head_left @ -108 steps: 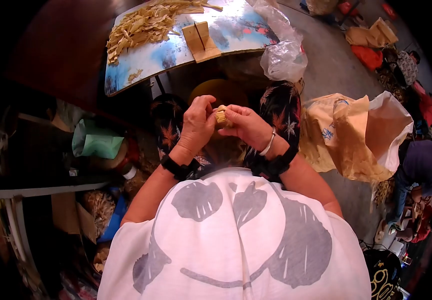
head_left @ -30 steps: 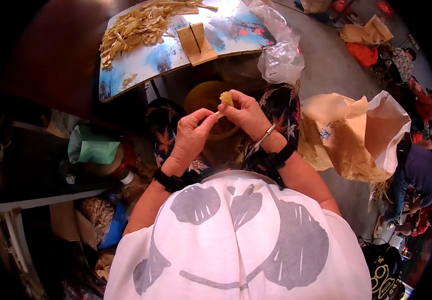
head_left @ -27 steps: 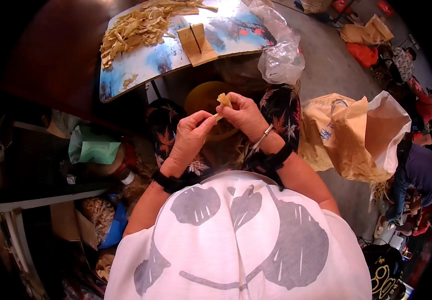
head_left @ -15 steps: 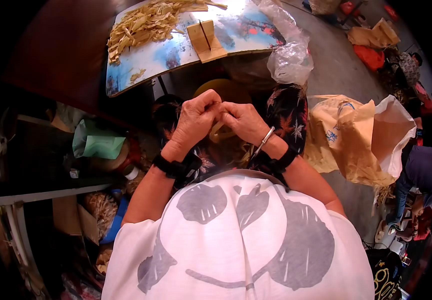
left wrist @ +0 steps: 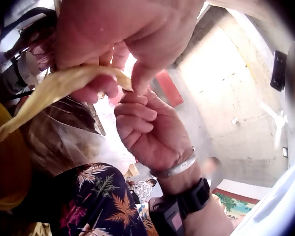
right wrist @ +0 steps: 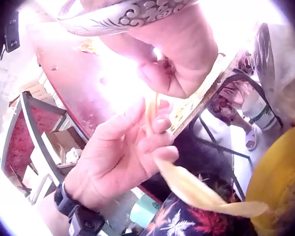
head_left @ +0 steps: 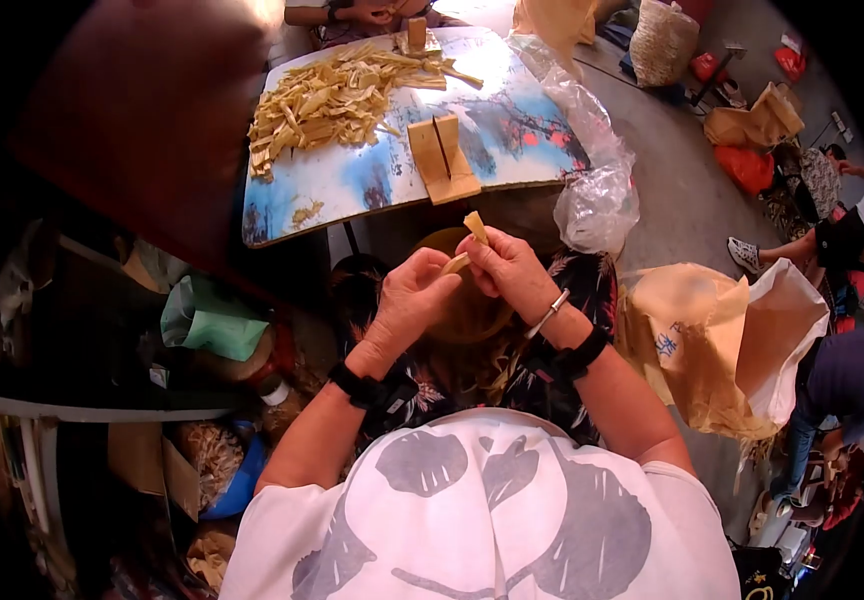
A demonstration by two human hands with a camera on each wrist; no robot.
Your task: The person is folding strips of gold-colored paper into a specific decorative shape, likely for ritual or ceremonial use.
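Note:
A long, pale yellow dried strip (left wrist: 49, 93) runs between the two hands, held over the lap. The left hand (head_left: 415, 300) grips it with curled fingers; its loose tail (right wrist: 196, 191) hangs from those fingers toward a yellow bucket (right wrist: 278, 182). Close beside it, the right hand (head_left: 519, 282), with a bangle above the wrist strap, pinches the strip's other part between thumb and fingers. Above the right thumb a short flared yellow end (head_left: 475, 226) sticks up. What lies inside the right hand is hidden.
Ahead, a blue-and-white table (head_left: 352, 205) bears a heap of yellow strips (head_left: 327, 100) and a slotted wooden block (head_left: 442, 160). Clear plastic (head_left: 597, 215) hangs at its right edge. A large paper sack (head_left: 697, 335) stands right, a green bag (head_left: 214, 318) left. Other people sit around.
The compact yellow piece seen between the fingers 3.6 seconds ago no longer shows; a strip does. The hands, together half a second ago, have parted slightly. The head view has tilted up.

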